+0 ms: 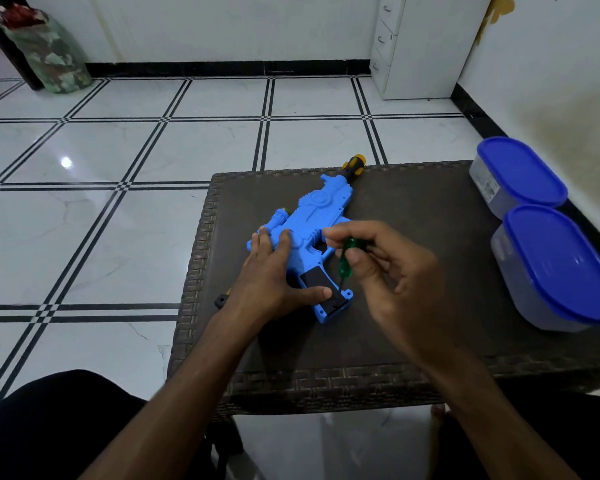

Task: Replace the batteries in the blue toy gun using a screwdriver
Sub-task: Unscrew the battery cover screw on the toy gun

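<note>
The blue toy gun (317,216) lies flat on the dark woven table (430,237), muzzle pointing away, its black and yellow tip at the far edge. My left hand (274,271) lies flat across the gun's body, with the thumb on the black grip panel (314,277). My right hand (385,261) pinches a green-handled screwdriver (345,259) held nearly upright. Its dark tip touches the bottom of the grip near a screw hole.
Two clear containers with blue lids (523,171) (561,268) stand at the table's right side by the wall. A small dark part (221,299) sits at the table's left edge. A white drawer unit (416,46) and a wrapped bundle (45,50) stand on the tiled floor beyond.
</note>
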Available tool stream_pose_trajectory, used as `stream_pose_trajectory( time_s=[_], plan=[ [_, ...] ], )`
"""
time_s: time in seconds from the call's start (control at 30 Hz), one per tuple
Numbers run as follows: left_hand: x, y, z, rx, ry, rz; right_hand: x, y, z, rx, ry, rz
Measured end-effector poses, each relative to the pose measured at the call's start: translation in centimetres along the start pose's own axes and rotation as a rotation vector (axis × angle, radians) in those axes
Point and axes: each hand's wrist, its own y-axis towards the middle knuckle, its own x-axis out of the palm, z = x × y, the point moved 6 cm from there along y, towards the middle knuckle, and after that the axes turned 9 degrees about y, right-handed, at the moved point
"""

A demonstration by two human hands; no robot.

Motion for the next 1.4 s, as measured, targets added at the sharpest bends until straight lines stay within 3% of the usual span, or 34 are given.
stream_pose_trajectory(
  time_s=[0.2, 0.47, 0.7, 0.93, 1.17, 1.4],
  plan=[
    [-0.03, 0.09, 0.10, 0.002, 0.003, -0.003, -0.07, 0.26, -0.64, -0.079, -0.138, 0.014],
    [0.07, 0.09, 0.01, 0.003, -0.003, 0.002, 0.36, 0.02, -0.24, 0.007, 0.002, -0.047],
    [-0.07, 0.10, 0.04, 0.007, 0.016, -0.002, -0.23, 0.23, -0.71, -0.093, -0.180, 0.009],
    [-0.01, 0.16, -0.05, 0.002, 0.008, 0.011, -0.22, 0.23, -0.35, -0.017, -0.058, -0.007],
    [0.08, 0.26, -0.23, 0.008, 0.004, 0.014, -0.32, 0.47, -0.81, -0.103, -0.172, -0.026],
    [0.12, 0.18, -0.08, 0.007, -0.003, 0.008, -0.26, 0.31, -0.42, 0.009, 0.024, -0.026]
  ],
)
